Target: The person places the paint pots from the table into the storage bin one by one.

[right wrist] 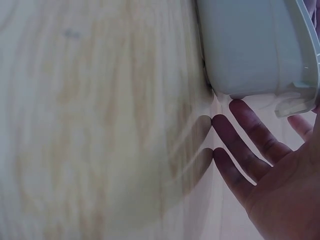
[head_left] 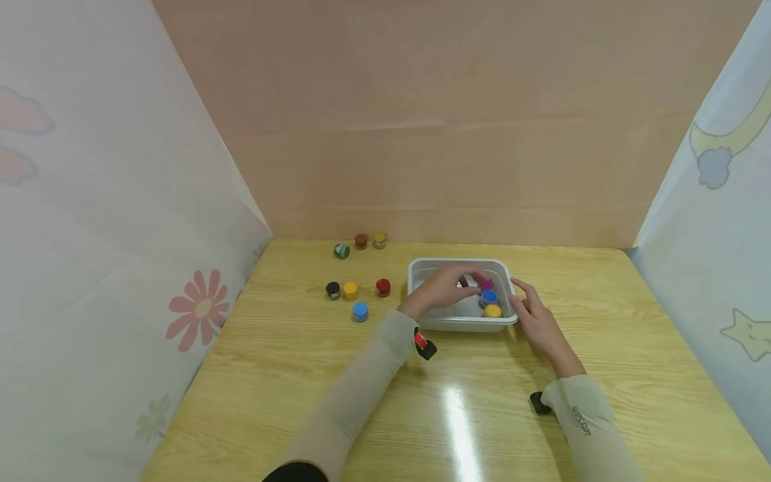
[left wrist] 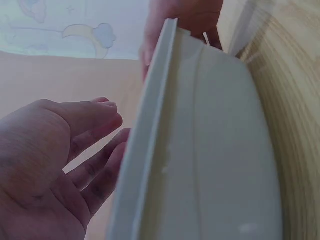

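Note:
A white plastic tub point(head_left: 460, 324) stands on the table, with small paint jars at its right end. Among them are a purple jar point(head_left: 485, 285), a blue-lidded jar point(head_left: 488, 296) and a yellow-lidded jar point(head_left: 492, 311). My left hand point(head_left: 444, 289) reaches over the tub, its fingertips right at the purple jar. In the left wrist view its fingers are loosely bent with a gap beside the thumb, and the tub's wall hides part of them. My right hand point(head_left: 538, 326) rests its extended fingers point(right wrist: 252, 131) against the tub's right end.
Left of the tub lie a red jar point(head_left: 383, 288), a light blue jar point(head_left: 360, 312), a yellow jar point(head_left: 351, 290) and a black-lidded jar point(head_left: 333, 290). Farther back are a tipped green jar point(head_left: 341, 251), a brownish-red one point(head_left: 361, 242) and another yellow-lidded one point(head_left: 379, 240).

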Demonstrator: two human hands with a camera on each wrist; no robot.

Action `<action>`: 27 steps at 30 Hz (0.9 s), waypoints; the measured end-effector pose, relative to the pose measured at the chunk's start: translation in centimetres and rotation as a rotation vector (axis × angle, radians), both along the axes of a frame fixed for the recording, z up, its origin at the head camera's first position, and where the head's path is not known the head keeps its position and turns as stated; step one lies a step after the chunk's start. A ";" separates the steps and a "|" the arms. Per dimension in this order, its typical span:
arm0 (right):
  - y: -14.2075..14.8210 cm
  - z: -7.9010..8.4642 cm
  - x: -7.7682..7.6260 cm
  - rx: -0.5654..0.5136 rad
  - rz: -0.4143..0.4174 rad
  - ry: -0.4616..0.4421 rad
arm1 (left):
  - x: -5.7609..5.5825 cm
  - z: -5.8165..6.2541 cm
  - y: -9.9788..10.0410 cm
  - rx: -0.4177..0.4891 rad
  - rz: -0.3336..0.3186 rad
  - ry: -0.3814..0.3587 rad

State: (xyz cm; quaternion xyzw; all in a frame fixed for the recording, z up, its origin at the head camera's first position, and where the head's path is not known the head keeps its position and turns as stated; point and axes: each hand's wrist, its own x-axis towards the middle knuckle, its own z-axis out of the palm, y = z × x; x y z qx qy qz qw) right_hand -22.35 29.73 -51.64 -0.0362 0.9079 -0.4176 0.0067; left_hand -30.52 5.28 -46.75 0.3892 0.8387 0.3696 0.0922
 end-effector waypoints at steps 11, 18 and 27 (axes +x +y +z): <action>0.1 0.4 0.4 0.004 -0.012 -0.003 | 0.4 1.5 -7.0 0.057 0.078 0.022; -0.1 0.3 0.2 0.007 0.001 -0.005 | 1.1 0.4 -13.1 0.072 0.193 0.057; 0.0 0.2 0.0 0.019 0.014 0.005 | 2.8 -0.9 -18.7 -0.005 0.286 0.087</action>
